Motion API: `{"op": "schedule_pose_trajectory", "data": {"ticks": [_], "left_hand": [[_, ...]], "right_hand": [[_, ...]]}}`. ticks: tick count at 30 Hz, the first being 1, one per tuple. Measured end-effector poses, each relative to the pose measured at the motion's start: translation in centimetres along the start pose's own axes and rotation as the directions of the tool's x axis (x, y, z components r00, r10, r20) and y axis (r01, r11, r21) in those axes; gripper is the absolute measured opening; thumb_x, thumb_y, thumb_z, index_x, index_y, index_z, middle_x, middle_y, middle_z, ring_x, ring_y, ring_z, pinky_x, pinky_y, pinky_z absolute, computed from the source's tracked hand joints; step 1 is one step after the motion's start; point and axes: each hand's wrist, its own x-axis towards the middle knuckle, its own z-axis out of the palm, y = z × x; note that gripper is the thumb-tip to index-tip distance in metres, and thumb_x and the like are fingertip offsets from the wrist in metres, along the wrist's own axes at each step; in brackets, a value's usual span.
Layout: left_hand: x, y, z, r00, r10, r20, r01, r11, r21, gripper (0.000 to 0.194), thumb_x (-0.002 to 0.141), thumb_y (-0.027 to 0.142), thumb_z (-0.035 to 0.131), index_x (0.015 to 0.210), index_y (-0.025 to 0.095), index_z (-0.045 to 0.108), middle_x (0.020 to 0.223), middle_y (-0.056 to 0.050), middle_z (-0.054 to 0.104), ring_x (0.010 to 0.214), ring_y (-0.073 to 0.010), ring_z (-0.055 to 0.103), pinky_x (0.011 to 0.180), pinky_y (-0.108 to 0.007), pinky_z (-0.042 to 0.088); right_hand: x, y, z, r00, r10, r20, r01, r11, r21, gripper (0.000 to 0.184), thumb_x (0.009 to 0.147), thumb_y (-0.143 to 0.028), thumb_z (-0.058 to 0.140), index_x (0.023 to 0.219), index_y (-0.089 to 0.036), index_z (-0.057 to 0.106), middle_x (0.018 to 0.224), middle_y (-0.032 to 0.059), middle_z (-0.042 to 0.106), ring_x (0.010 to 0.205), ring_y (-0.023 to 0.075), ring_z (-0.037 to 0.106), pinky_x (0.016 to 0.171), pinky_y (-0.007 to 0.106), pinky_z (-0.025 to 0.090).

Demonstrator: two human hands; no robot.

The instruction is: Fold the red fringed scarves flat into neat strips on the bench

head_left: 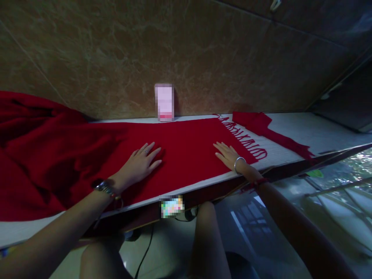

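A red scarf lies spread across a narrow white tabletop, its right end edged with twisted fringe. My left hand rests palm down on the cloth with fingers spread, a ring and a wristwatch showing. Closer to the fringed end, my right hand also lies flat on the scarf, a silver bangle at its wrist. Toward the left the fabric bunches into a large loose heap. Neither hand grips the cloth.
A blurred pink-and-white object stands upright against the brown marbled wall. Strips of red cloth lie on the white tabletop at right. A blurred bright screen sits below the front edge. A black cable hangs near the legs.
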Motion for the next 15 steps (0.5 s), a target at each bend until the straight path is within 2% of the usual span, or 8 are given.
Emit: {"op": "schedule_pose_trajectory", "data": {"ticks": [4,8,11,13,15], "left_hand": [[0.3,0.5,0.7,0.998,-0.012,0.068,0.011,1.0,0.021,0.054,0.092,0.045,0.025,0.14,0.022,0.037,0.15,-0.007,0.028,0.137,-0.0276,0.025,0.108,-0.05,0.026],[-0.3,-0.2,1.1,0.998,-0.01,0.057,0.009,1.0,0.028,0.053,0.092,0.044,0.024,0.14,0.024,0.037,0.149,-0.004,0.029,0.138,-0.025,0.024,0.108,-0.047,0.026],[-0.4,-0.1,1.1,0.998,-0.014,0.058,0.013,1.0,0.027,0.053,0.092,0.044,0.024,0.14,0.024,0.037,0.15,-0.004,0.028,0.138,-0.025,0.024,0.108,-0.047,0.025],[-0.4,0.1,0.9,0.998,-0.011,0.06,0.01,1.0,0.023,0.053,0.093,0.044,0.024,0.14,0.024,0.036,0.15,-0.004,0.027,0.138,-0.0252,0.024,0.108,-0.048,0.025],[0.0,0.2,0.4,0.995,-0.015,0.1,0.013,1.0,0.012,0.053,0.093,0.045,0.024,0.141,0.024,0.034,0.15,-0.005,0.027,0.138,-0.026,0.023,0.108,-0.049,0.024]], "right_hand": [[-0.5,1.8,-0.3,0.998,0.07,-0.003,-0.07,0.997,-0.034,0.051,0.092,-0.036,0.025,0.139,-0.022,0.038,0.148,0.0069,0.035,0.137,0.023,0.026,0.11,0.054,0.021],[-1.1,5.6,-1.0,0.984,0.177,0.007,-0.175,0.977,-0.121,0.052,0.091,-0.032,0.024,0.139,-0.019,0.038,0.149,0.0081,0.032,0.138,0.0239,0.025,0.109,0.053,0.023],[-1.2,8.1,-1.5,0.971,0.238,0.028,-0.23,0.958,-0.172,0.051,0.09,-0.034,0.028,0.138,-0.022,0.04,0.148,0.0085,0.033,0.137,0.0292,0.026,0.107,0.06,0.023],[-0.8,8.4,-1.9,0.961,0.273,0.034,-0.261,0.945,-0.197,0.053,0.088,-0.037,0.032,0.138,-0.023,0.04,0.148,0.0101,0.033,0.135,0.0341,0.027,0.104,0.066,0.022],[0.0,7.3,-2.3,0.965,0.262,0.023,-0.252,0.948,-0.194,0.055,0.088,-0.04,0.033,0.14,-0.021,0.038,0.149,0.011,0.031,0.136,0.0349,0.026,0.104,0.066,0.021]]}}
